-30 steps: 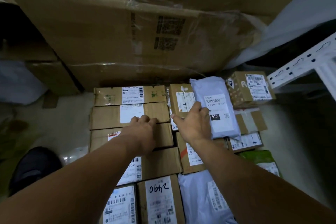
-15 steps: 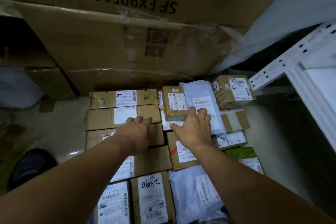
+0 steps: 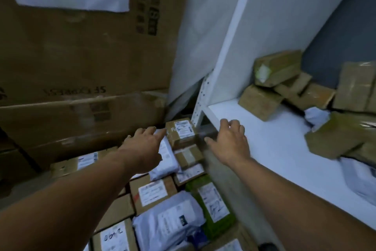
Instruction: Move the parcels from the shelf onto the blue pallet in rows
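Parcels lie packed in rows across the lower middle of the frame, hiding the blue pallet they presumably sit on, while more wait in a loose heap of brown boxes and white bags on the white shelf at the right. Both hands are empty with fingers loosely spread: the left hand hovers over a grey mailer bag near the top of the rows, and the right hand reaches over the shelf's front edge, well apart from the heap. Risks from here, as I judge them: the shelf pile is tilted and leaning on itself, so pulling one box from underneath could tumble the others. The view is motion-blurred, which suggests quick movement, and a hurried grab could knock parcels off the shelf or disturb the tidy rows below. Soft bags may also slide off neighbouring boxes.
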